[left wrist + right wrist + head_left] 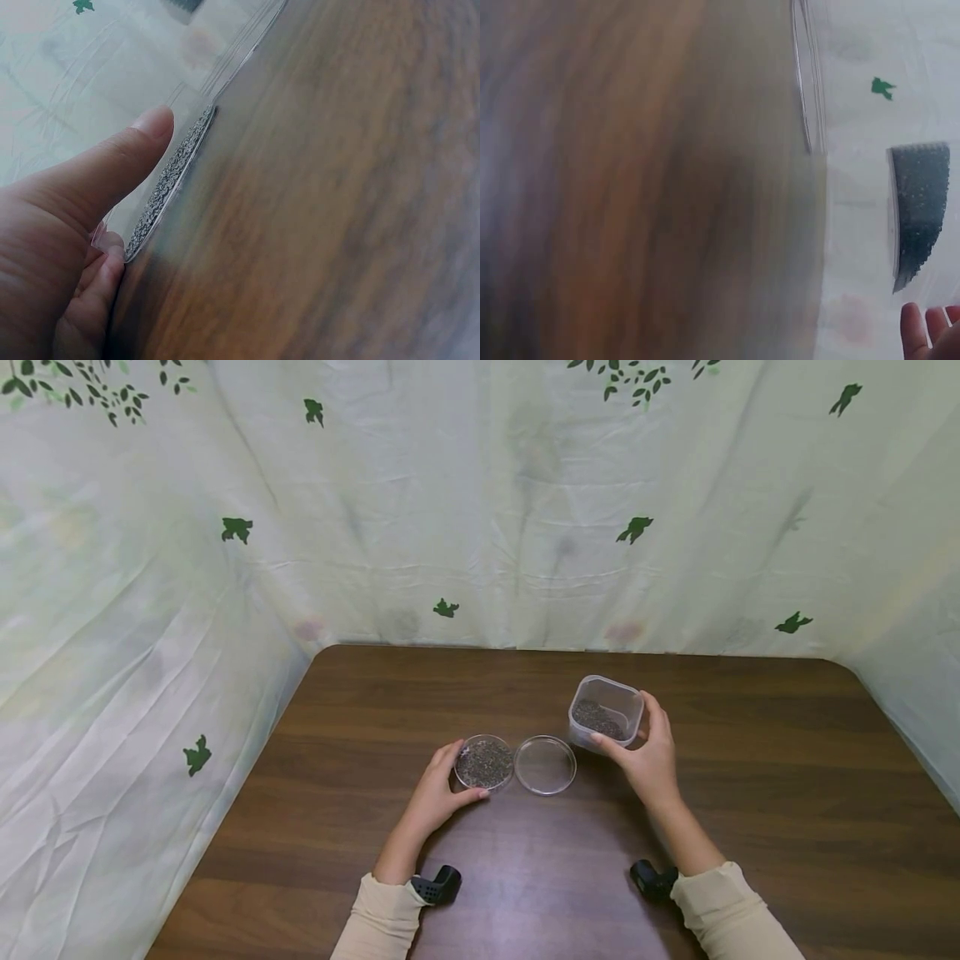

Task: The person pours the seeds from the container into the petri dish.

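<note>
On the brown wooden table [750, 793] my left hand [465, 772] grips a small round clear dish [484, 763] of dark seeds, thumb on its near rim and fingers on its left side. The left wrist view shows my thumb [139, 146] against that dish [169, 178]. My right hand [624, 722] holds a square clear container [604, 695], with dark seeds in its bottom, at the table's middle right. The container [919, 210] also shows in the right wrist view above my fingertips [913, 328].
An empty round clear dish [545, 766] lies between my hands, touching the seed dish; its rim [807, 82] appears in the right wrist view. A pale curtain [480, 527] with green prints closes off the table's back and sides. Bare wood extends right and toward me.
</note>
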Demonstrator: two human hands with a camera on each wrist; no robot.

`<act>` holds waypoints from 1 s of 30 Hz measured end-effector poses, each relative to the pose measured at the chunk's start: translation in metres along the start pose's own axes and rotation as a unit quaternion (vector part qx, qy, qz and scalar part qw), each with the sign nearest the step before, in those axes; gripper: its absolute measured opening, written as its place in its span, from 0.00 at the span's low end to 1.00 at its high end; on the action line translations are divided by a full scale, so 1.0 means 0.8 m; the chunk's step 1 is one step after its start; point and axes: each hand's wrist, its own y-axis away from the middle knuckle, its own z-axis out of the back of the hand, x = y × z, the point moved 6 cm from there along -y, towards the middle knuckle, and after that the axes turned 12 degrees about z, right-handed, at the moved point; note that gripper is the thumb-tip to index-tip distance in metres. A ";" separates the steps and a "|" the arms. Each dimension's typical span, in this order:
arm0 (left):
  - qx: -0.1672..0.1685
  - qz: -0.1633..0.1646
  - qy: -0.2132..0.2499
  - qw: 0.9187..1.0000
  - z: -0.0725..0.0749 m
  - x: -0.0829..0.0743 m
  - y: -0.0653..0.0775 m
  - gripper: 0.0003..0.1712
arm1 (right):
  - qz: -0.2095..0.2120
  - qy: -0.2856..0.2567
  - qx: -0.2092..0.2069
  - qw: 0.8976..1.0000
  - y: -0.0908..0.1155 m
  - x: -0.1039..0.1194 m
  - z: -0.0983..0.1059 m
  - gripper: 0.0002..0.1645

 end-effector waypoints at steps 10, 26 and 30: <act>0.000 0.002 0.004 1.000 -0.002 0.003 -0.001 0.52 | -0.015 0.025 -0.015 0.999 0.004 -0.018 0.023 0.53; -0.002 -0.001 0.007 1.000 -0.001 0.001 0.000 0.52 | -0.051 0.067 -0.011 0.996 0.021 -0.043 0.048 0.54; -0.003 -0.001 0.005 1.000 -0.001 0.001 -0.001 0.52 | -0.059 0.069 -0.006 0.996 0.023 -0.046 0.050 0.53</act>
